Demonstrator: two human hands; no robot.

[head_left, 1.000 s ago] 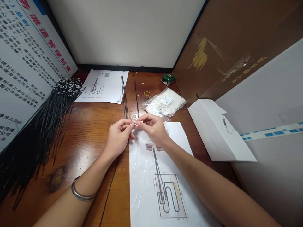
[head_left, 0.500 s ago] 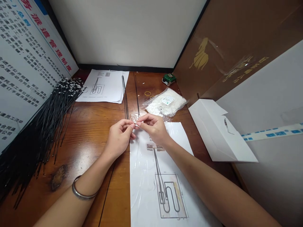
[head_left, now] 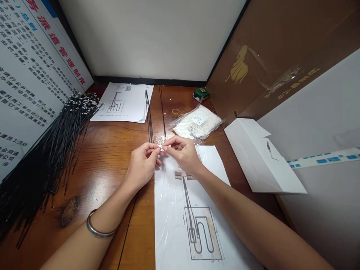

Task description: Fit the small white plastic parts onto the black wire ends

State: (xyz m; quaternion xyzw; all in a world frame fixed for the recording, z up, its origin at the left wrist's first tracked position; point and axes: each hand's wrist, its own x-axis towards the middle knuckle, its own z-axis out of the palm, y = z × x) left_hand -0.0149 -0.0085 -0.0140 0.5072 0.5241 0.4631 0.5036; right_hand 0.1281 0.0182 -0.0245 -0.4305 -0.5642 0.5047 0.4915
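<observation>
My left hand and my right hand meet fingertip to fingertip over the top edge of a printed drawing sheet. Between their pinched fingertips shows a small white connector, mostly covered by the fingers. Both hands are closed. Several thin black wires stretch away behind my left fingers, and another dark strand ends close to my right fingers. Whether either hand also grips a wire is hidden.
A clear bag of small white pieces lies beyond my right hand, near a green tape measure. At left rests a large bundle of black wires with white ends. Papers lie behind; a white folded box stands right.
Both hands stay almost in place, fingertips still pinched together. The view has shifted very slightly; slightly more white shows at the fingertips.
</observation>
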